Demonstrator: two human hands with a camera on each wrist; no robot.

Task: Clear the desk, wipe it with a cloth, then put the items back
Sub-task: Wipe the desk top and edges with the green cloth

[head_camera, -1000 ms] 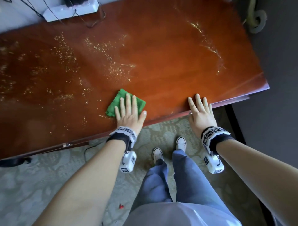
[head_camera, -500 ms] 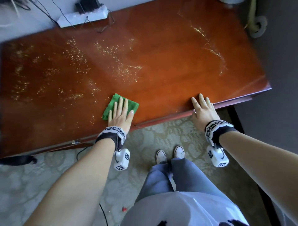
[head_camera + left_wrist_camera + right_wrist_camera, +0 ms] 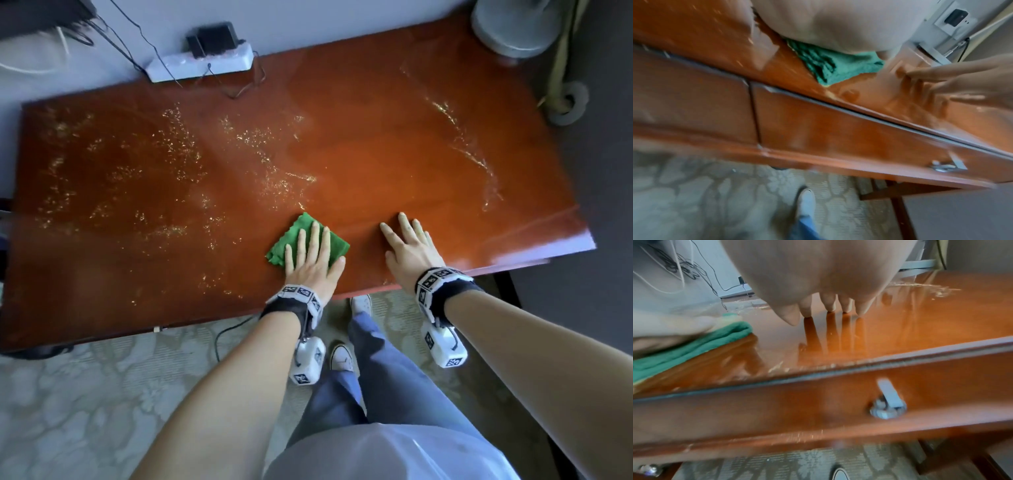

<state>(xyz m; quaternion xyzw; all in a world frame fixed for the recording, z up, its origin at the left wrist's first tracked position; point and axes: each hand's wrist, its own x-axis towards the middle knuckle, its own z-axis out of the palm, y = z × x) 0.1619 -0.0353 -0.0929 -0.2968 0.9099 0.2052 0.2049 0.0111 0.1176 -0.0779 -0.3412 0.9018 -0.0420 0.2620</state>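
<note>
Your left hand point(image 3: 310, 263) has its fingers spread flat on the green cloth point(image 3: 301, 241) near the bench point(image 3: 171, 192) front edge (wet streaks everywhere), right hand point(image 3: 409, 251) just beside it, fingers flat and slightly spread.

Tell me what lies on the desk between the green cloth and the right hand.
Only bare, glossy desk: the head view shows nothing between the green cloth and the right hand.
</note>
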